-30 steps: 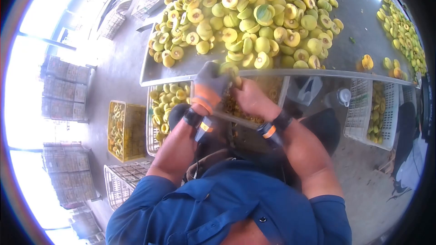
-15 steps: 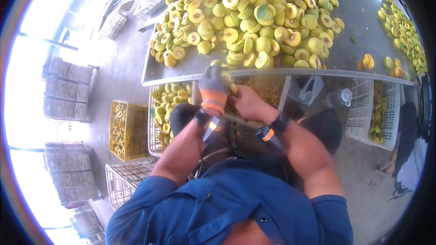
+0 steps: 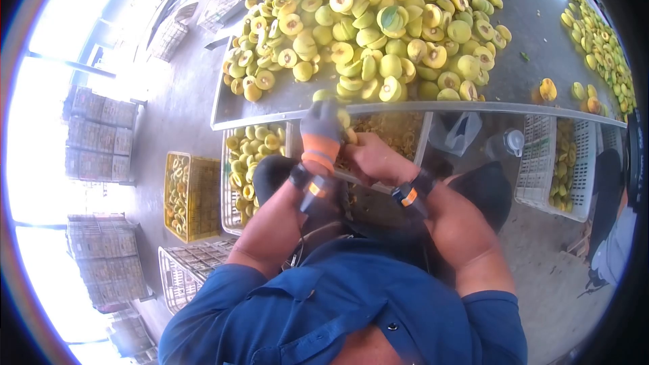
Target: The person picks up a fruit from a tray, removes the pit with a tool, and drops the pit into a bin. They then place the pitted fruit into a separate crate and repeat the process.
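Note:
My left hand (image 3: 320,128), in a grey and orange glove, is closed around a yellow-green peach half (image 3: 344,119) just below the front edge of the metal table (image 3: 270,99). Another piece of green fruit (image 3: 324,95) shows past its fingertips. Bare and curled into a grip, my right hand (image 3: 374,157) is close against the left, by the fruit. Whatever it grips is hidden by the fingers. Beneath both hands stands a crate with small brown bits (image 3: 395,125). A large heap of halved peaches (image 3: 378,34) covers the table in front of me.
To the left are a crate of peach halves (image 3: 253,152), a yellow crate (image 3: 203,196) and a pale crate (image 3: 193,267). At right stand a white crate (image 3: 537,162), a plastic jug (image 3: 506,143) and a plastic bag (image 3: 460,132). Stacked crates (image 3: 101,135) line the far left.
Both hands have shifted slightly and remain together, the left a little lower. My right wrist has turned a bit. The heap of peaches looks the same.

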The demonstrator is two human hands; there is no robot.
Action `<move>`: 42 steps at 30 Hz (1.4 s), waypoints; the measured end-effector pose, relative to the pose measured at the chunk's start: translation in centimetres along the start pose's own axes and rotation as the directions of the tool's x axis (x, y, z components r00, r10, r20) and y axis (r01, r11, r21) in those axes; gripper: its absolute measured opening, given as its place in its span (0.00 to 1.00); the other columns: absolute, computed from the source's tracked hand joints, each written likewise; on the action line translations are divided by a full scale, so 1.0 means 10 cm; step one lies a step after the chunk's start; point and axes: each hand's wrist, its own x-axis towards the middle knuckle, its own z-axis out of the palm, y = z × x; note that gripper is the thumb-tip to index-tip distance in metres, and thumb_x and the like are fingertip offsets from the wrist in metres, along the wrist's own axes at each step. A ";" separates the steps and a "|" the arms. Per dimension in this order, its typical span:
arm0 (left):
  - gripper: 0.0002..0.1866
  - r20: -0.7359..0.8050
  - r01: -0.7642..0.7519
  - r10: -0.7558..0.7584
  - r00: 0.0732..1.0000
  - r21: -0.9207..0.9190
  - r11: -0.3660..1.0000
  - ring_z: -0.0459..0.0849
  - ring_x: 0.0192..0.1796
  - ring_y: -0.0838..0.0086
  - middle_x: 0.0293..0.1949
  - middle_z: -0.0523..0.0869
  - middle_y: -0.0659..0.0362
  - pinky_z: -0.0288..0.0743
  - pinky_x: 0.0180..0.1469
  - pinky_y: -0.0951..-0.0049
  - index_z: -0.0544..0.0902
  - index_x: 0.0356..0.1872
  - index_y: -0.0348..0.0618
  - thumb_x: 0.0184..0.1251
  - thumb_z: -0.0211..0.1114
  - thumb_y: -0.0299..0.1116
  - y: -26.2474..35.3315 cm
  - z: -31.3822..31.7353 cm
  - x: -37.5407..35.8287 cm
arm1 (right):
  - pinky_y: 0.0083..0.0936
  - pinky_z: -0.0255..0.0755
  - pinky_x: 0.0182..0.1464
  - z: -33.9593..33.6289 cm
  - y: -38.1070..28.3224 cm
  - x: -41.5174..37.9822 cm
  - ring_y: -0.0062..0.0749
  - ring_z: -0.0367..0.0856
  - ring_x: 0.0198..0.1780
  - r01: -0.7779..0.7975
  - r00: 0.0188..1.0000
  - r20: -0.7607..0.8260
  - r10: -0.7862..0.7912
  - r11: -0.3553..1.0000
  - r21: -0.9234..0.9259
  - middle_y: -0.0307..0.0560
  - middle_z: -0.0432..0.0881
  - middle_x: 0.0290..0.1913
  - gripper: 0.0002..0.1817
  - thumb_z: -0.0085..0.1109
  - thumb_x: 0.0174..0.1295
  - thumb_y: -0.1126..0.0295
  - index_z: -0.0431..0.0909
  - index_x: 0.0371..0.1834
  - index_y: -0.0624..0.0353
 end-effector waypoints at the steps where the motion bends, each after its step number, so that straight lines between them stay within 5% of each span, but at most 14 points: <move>1: 0.14 -0.001 -0.031 0.031 1.000 -0.077 0.997 0.90 0.40 0.65 0.39 0.91 0.52 0.82 0.43 0.66 0.88 0.52 0.39 0.80 0.64 0.38 -0.08 0.01 0.05 | 0.29 0.66 0.22 -0.05 -0.06 -0.03 0.24 0.75 0.20 -0.163 0.985 0.079 0.155 0.981 0.101 0.40 0.79 0.29 0.13 0.57 0.78 0.59 0.80 0.38 0.57; 5: 0.18 0.118 -0.457 0.441 0.890 0.253 0.853 0.92 0.46 0.55 0.46 0.92 0.48 0.85 0.48 0.63 0.88 0.53 0.41 0.63 0.75 0.33 -0.23 -0.09 0.09 | 0.27 0.61 0.20 -0.03 -0.04 -0.08 0.19 0.67 0.18 -0.254 0.950 0.255 0.179 0.919 0.302 0.31 0.68 0.23 0.10 0.54 0.79 0.62 0.73 0.39 0.52; 8: 0.23 0.217 -0.543 0.511 0.832 0.124 0.831 0.92 0.50 0.53 0.47 0.92 0.48 0.86 0.52 0.60 0.87 0.53 0.41 0.53 0.78 0.29 -0.12 -0.16 0.12 | 0.26 0.59 0.20 0.02 -0.11 -0.17 0.17 0.64 0.18 -0.290 0.927 0.331 0.176 0.897 0.334 0.29 0.64 0.22 0.08 0.53 0.80 0.64 0.71 0.40 0.51; 14: 0.20 -0.006 -0.427 0.481 0.877 0.450 0.784 0.92 0.51 0.54 0.52 0.92 0.49 0.85 0.54 0.60 0.86 0.60 0.39 0.68 0.63 0.17 -0.55 -0.68 0.35 | 0.26 0.62 0.18 -0.02 0.02 -0.16 0.17 0.63 0.16 -0.299 0.926 0.318 0.205 0.912 0.281 0.29 0.63 0.21 0.13 0.55 0.80 0.63 0.68 0.35 0.48; 18: 0.10 -0.261 0.197 -0.158 0.952 0.132 0.971 0.92 0.47 0.58 0.44 0.94 0.51 0.84 0.51 0.62 0.92 0.50 0.43 0.75 0.67 0.31 -0.58 -1.55 0.40 | 0.26 0.64 0.18 -0.03 0.34 -0.03 0.17 0.65 0.17 -0.374 0.924 0.189 0.331 0.885 0.277 0.29 0.66 0.22 0.13 0.56 0.81 0.61 0.68 0.36 0.49; 21: 0.14 -0.271 0.174 0.031 0.962 0.695 0.698 0.91 0.42 0.59 0.42 0.94 0.50 0.82 0.49 0.63 0.93 0.44 0.41 0.75 0.70 0.43 -0.80 -1.86 0.44 | 0.27 0.65 0.19 0.08 0.27 -0.04 0.18 0.67 0.17 -0.333 0.936 0.209 0.283 0.906 0.262 0.30 0.68 0.23 0.13 0.56 0.81 0.61 0.69 0.37 0.50; 24: 0.18 -0.119 0.095 -0.053 0.992 0.385 0.918 0.91 0.42 0.56 0.44 0.94 0.47 0.82 0.48 0.60 0.92 0.46 0.41 0.72 0.73 0.47 -0.32 -1.45 0.58 | 0.28 0.65 0.18 0.11 0.19 0.03 0.21 0.69 0.16 -0.264 0.961 0.139 0.238 0.942 0.208 0.34 0.69 0.21 0.13 0.57 0.80 0.63 0.70 0.36 0.52; 26: 0.18 0.070 0.291 -0.298 0.952 0.092 0.952 0.92 0.45 0.53 0.45 0.93 0.44 0.83 0.50 0.56 0.91 0.48 0.40 0.72 0.72 0.46 -0.08 -0.95 0.74 | 0.28 0.65 0.18 0.05 0.18 0.12 0.23 0.69 0.16 -0.258 0.966 0.058 0.251 0.951 0.172 0.37 0.71 0.21 0.13 0.58 0.79 0.63 0.70 0.34 0.53; 28: 0.25 0.188 0.010 -0.101 0.977 0.433 0.901 0.93 0.54 0.61 0.53 0.93 0.45 0.84 0.57 0.63 0.89 0.59 0.39 0.71 0.74 0.48 -0.01 -0.44 0.92 | 0.28 0.65 0.17 0.02 0.14 0.14 0.25 0.69 0.15 -0.212 0.976 0.000 0.219 0.945 0.251 0.38 0.71 0.20 0.14 0.59 0.79 0.63 0.70 0.33 0.53; 31: 0.27 0.457 -0.243 -0.063 0.887 0.578 0.779 0.92 0.54 0.56 0.53 0.93 0.45 0.84 0.57 0.62 0.88 0.60 0.39 0.68 0.76 0.49 0.24 0.04 1.11 | 0.28 0.64 0.17 -0.01 0.12 0.14 0.26 0.69 0.14 -0.159 0.978 -0.093 0.189 0.951 0.265 0.38 0.71 0.20 0.14 0.59 0.78 0.64 0.70 0.34 0.54; 33: 0.27 0.473 -0.171 -0.205 0.857 0.636 0.753 0.92 0.54 0.54 0.53 0.93 0.45 0.84 0.57 0.61 0.88 0.60 0.40 0.67 0.77 0.49 0.37 0.21 1.20 | 0.29 0.64 0.17 -0.05 0.11 0.14 0.26 0.70 0.14 -0.119 0.978 -0.136 0.156 0.962 0.245 0.38 0.71 0.20 0.13 0.59 0.78 0.64 0.71 0.34 0.56; 37: 0.29 0.465 -0.109 -0.055 0.884 0.318 0.942 0.92 0.49 0.56 0.46 0.94 0.50 0.85 0.54 0.63 0.90 0.58 0.46 0.59 0.81 0.50 -0.06 0.11 1.23 | 0.29 0.66 0.17 -0.11 0.08 0.14 0.27 0.71 0.14 -0.064 0.987 -0.133 0.091 0.978 0.200 0.38 0.72 0.21 0.12 0.59 0.77 0.66 0.71 0.36 0.58; 40: 0.28 0.565 0.162 -0.336 0.753 0.337 0.928 0.92 0.50 0.58 0.48 0.94 0.50 0.86 0.54 0.62 0.89 0.60 0.48 0.59 0.81 0.46 0.17 0.03 1.32 | 0.29 0.68 0.17 -0.13 0.05 0.19 0.26 0.73 0.15 -0.057 0.987 -0.140 0.079 0.987 0.149 0.38 0.74 0.22 0.09 0.57 0.75 0.68 0.76 0.42 0.64; 42: 0.26 0.670 -0.200 -0.160 0.725 0.428 0.881 0.89 0.37 0.67 0.41 0.93 0.54 0.85 0.42 0.64 0.89 0.58 0.42 0.63 0.79 0.46 0.02 0.08 1.46 | 0.29 0.69 0.17 -0.13 0.04 0.21 0.26 0.74 0.16 -0.050 0.987 -0.147 0.070 0.990 0.133 0.38 0.75 0.22 0.10 0.56 0.74 0.68 0.78 0.45 0.67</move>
